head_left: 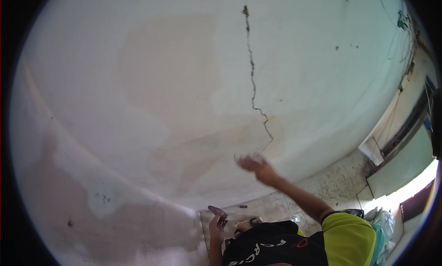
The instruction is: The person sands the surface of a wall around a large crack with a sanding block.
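My right hand (pixel 252 163) is raised to the pale plastered wall (pixel 179 58), just below the lower end of a dark, jagged crack (pixel 252 77). Motion smears its fingers, and a whitish edge shows beside them; I cannot make out whether it is something held. Low down near the wall's corner, my left hand (pixel 216 229) is closed around a flat, brownish, slab-like piece (pixel 217 211), which tilts up from the fingers. The kind of this piece does not show clearly.
Below the wall lies a light tiled floor (pixel 322 185), with a small dark bar (pixel 243 206) on it. At right, clear plastic sheeting (pixel 384 220) is bunched near a pale green panel (pixel 398 167). Loose wires (pixel 403 22) hang at the upper right.
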Demonstrator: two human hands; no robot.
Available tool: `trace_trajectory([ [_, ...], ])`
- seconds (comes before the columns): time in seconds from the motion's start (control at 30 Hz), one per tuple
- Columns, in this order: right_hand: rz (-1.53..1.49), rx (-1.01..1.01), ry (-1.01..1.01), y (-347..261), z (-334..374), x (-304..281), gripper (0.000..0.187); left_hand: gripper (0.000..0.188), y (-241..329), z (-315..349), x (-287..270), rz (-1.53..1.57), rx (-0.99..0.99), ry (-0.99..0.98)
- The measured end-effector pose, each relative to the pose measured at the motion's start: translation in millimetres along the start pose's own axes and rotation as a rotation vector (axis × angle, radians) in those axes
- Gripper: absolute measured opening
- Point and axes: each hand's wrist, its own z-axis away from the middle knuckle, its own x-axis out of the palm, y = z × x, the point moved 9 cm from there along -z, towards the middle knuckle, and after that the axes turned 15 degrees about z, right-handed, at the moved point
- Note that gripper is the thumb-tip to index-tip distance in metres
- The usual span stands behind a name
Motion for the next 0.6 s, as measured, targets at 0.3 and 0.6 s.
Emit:
trace_trajectory([
  [0.3,0.290,0.118,0.636,98,-195,-218,0.056,0.029,-7,7,-70,0.135,0.057,0.109],
  [0.6,0.485,-1.146,0.405,-22,-202,-103,0.046,0.026,13,33,-138,0.253,0.248,0.229],
])
